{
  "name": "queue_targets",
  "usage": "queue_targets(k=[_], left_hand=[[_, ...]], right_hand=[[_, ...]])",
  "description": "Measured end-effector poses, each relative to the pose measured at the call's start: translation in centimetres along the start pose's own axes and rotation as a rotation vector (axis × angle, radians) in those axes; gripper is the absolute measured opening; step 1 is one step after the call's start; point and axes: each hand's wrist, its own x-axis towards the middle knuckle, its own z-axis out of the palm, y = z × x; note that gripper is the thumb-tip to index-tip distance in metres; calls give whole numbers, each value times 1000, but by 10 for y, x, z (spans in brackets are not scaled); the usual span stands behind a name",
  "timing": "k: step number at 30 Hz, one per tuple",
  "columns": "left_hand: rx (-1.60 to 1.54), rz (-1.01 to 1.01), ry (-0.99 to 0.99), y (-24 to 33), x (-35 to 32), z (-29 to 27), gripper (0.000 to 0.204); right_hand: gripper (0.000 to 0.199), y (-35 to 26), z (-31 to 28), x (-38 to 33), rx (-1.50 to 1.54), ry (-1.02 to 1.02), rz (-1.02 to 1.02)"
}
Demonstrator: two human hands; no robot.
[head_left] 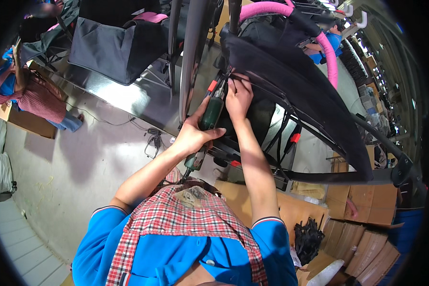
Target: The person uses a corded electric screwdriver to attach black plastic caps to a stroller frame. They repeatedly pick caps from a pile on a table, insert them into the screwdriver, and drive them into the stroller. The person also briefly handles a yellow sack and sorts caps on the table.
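My left hand [194, 132] is wrapped round a dark green electric screwdriver [211, 113], its tip pointing away from me at a joint of a stroller frame [195, 57]. Beside the tip, my right hand [239, 97] has its fingers pinched together against the frame joint. Whatever lies between those fingertips is too small to make out. Black stroller fabric [291, 81] stretches to the right of my right hand, and a pink foam-covered handlebar [330, 62] curves above it. A small red clip [212, 86] sits just left of the screwdriver's tip.
Another black stroller with a fabric basket [102, 50] stands on the metal bench at the far left. A person in a checked apron [33, 95] works at left; another person [326, 45] is at far right. Cardboard boxes [367, 200] and black straps [309, 240] lie at lower right.
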Motion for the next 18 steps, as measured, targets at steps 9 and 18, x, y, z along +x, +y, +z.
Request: queue_targets(k=[9, 18], left_hand=[[-539, -149, -193, -1, 27, -12, 86], [-635, -293, -487, -15, 26, -64, 57]], right_hand=[[7, 2, 6, 11, -22, 39, 81], [15, -49, -75, -13, -139, -309, 219]])
